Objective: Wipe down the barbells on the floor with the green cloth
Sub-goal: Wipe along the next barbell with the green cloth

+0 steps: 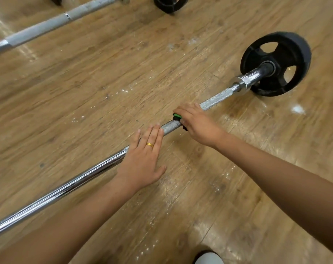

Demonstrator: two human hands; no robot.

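Bright light glares off the wood floor point(205, 227) (and the chrome bar point(66, 185)), with edges bent and detail slightly soft.

Both forearms stretched forward; the left hand point(142, 159) lay flat, fingers straight. The right hand point(198, 124) gripped the green cloth point(177, 116).

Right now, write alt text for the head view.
A right hand grips a green cloth on a barbell lying on a wood floor; the left hand rests flat on the same barbell. A second barbell lies beyond.

Two barbells point(66, 185) point(47, 25), two black plates point(300, 47) point(170, 5), one green cloth point(177, 116).
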